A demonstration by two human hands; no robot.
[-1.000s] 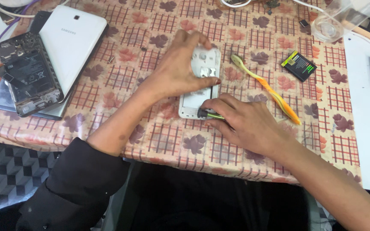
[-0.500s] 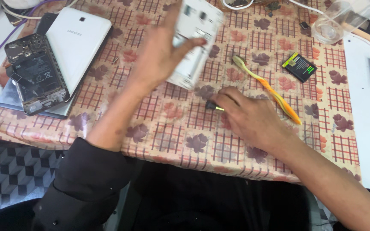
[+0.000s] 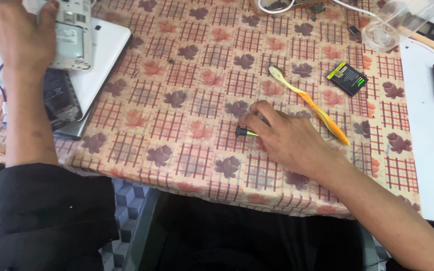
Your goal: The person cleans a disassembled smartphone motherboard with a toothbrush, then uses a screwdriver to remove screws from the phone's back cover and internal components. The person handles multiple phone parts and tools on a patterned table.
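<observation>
left hand (image 3: 23,40): fingers closed round an opened phone (image 3: 71,35), held over the white tablet (image 3: 107,47) at the table's far left corner.
right hand (image 3: 290,140): palm down on the cloth (image 3: 187,100), fingers curled over a screwdriver (image 3: 245,132), its dark tip poking out leftward.
nearby: orange toothbrush (image 3: 310,103) just beside the right hand; black battery (image 3: 348,78) further off; clear cup (image 3: 393,22) at the top right.

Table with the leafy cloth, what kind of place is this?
Probably a phone repair bench. The left hand holds an opened phone, a loose battery lies on the table, and the right hand grips a small tool.
</observation>
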